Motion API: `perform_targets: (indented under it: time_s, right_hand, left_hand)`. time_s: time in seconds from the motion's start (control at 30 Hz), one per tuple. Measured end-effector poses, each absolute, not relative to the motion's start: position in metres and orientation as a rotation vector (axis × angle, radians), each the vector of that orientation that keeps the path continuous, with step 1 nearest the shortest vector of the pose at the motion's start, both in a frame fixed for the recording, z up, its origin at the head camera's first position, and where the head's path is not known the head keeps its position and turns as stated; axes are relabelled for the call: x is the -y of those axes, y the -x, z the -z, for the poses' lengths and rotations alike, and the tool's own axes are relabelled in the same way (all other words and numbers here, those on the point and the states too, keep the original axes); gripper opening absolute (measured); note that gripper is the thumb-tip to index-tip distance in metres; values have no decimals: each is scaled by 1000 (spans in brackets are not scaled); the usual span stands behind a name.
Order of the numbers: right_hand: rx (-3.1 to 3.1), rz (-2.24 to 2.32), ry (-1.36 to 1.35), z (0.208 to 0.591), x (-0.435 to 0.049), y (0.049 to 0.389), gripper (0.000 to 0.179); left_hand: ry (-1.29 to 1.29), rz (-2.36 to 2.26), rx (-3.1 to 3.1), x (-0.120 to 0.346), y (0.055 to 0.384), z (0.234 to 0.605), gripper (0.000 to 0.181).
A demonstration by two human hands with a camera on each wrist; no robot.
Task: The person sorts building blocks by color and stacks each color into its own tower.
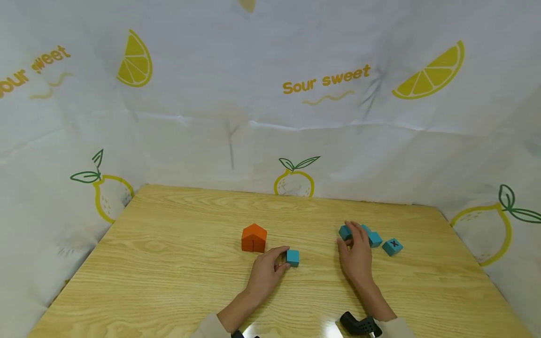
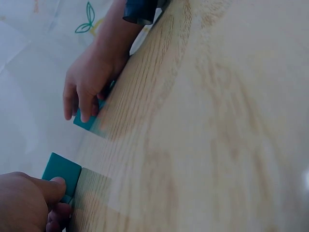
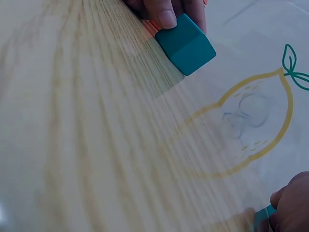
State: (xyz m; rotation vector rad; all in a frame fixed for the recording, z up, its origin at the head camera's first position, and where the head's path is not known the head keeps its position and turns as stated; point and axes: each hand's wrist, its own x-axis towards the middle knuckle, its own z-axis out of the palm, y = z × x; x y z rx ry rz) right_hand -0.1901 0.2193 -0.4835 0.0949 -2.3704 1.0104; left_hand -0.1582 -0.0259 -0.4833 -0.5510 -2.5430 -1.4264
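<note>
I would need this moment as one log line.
left hand: pinches blue cube; right hand: at second blue cube, grip unclear; orange house shape: beyond left hand; X-marked block: rightmost

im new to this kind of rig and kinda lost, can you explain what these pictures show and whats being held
There's no machine: each grip is a person's bare hand. The wide picture is from a camera on the head, the close ones from one on each wrist.

On the wooden table stands an orange house shape; blue blocks lie to its right, including a marked block.

The left grip pinches one blue block between thumb and finger. The right grip has its fingers at another blue block; whether that one is held, I can't tell.
</note>
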Motion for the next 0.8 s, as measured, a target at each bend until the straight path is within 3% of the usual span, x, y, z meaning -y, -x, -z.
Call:
perform_targets:
  time_s: [0.27,0.8]
  right_hand:
    - [2370,-943,-113,488,-220,192,40]
    - [2461,-1035,-4,482,-219,188,44]
  left_hand:
    - [588,1408,2502,26,158,484,39]
    - [568,1433,2534,26,158,483,40]
